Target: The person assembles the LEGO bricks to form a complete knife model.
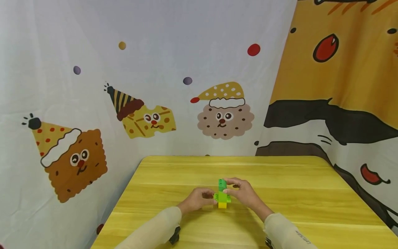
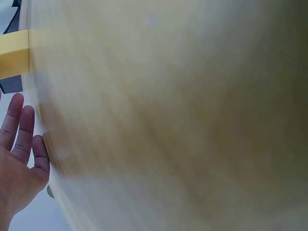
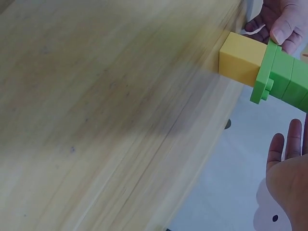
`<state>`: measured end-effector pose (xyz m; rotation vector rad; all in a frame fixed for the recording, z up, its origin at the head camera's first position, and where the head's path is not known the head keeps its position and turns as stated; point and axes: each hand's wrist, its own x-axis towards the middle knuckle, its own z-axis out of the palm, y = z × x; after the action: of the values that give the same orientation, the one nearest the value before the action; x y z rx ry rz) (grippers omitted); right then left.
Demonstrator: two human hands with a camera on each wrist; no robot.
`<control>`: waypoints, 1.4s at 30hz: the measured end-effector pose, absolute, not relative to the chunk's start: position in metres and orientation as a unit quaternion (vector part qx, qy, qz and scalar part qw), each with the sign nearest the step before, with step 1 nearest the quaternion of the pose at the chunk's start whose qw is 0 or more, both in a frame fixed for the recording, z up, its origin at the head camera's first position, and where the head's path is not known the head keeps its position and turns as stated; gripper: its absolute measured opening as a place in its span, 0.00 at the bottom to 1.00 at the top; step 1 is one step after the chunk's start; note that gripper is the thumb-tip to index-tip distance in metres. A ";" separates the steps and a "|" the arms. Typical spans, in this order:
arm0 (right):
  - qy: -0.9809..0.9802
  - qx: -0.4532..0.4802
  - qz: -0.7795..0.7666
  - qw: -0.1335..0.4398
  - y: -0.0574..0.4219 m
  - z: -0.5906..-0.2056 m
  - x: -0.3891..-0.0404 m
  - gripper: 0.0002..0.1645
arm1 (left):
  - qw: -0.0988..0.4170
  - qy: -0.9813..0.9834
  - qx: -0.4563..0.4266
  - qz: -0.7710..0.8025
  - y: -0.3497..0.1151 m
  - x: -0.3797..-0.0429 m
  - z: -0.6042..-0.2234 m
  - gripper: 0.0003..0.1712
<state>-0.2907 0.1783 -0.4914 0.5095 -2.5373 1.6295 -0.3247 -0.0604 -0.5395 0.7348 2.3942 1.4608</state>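
A small tower of toy building bricks stands upright on the table. Its base is a yellow brick [image 1: 222, 205], also seen in the left wrist view [image 2: 14, 54]. A light green studded plate [image 3: 263, 79] sticks out on both sides above it, with green bricks [image 1: 222, 185] stacked higher. My left hand [image 1: 199, 199] holds the plate's left end; the right wrist view shows its thumb on the plate's edge. Thumb and index finger of my right hand [image 1: 244, 193] pinch the topmost green brick from the right. Its other fingers extend loosely in the right wrist view.
The wooden table [image 1: 149, 207] has rounded far corners. Behind it hangs a white cloth [image 1: 174, 62] printed with cartoon food faces, and an orange printed part [image 1: 304, 76] is at the right.
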 end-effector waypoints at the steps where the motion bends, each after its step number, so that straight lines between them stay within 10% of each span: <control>1: -0.827 0.163 0.536 0.040 0.179 -0.492 -0.291 0.24 | 0.122 0.819 0.250 0.501 -0.061 -0.325 -0.539 0.15; 42: -0.805 0.148 0.575 0.012 0.181 -0.501 -0.291 0.27 | 0.108 0.817 0.258 0.505 -0.058 -0.320 -0.536 0.18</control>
<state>-0.2908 0.1808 -0.5011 0.4612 -2.5096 1.7927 -0.3200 -0.0584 -0.5363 0.7588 2.4024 1.4853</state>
